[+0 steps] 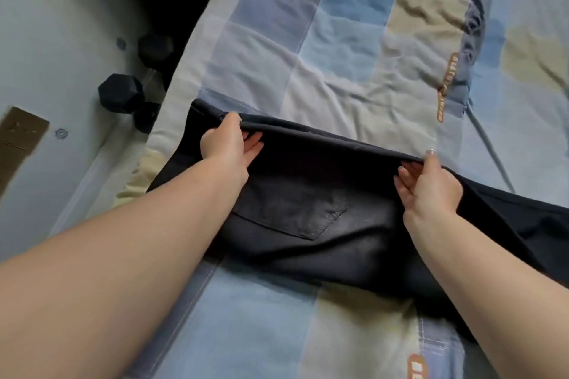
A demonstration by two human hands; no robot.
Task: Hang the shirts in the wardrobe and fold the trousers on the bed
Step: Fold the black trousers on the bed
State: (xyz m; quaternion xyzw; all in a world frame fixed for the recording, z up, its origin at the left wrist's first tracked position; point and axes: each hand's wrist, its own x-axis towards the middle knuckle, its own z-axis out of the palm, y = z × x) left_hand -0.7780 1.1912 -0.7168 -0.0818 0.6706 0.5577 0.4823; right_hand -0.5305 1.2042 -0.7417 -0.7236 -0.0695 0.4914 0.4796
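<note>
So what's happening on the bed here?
A person is folding dark trousers on a patchwork bedspread. The left hand and the right hand each pinch the far edge of the cloth and hold it lifted. A back pocket faces up. Black dumbbells sit on the floor beside the bed.

The dark charcoal cloth trousers (308, 224) are of a matt, denim-like weave, faded to grey and slightly rough around the stitched back pocket. Under them the patchwork bed cover of blue, beige and pale grey squares (338, 55) is soft, matt cloth, creased all over, with visible seams between the patches. Beside the bed, the black hexagonal dumbbells (121, 94) have a dull, rubbery finish. The pale floor (46, 40) looks smooth, with a faint sheen. The flat brown cardboard piece (18, 135) is matt.
</note>
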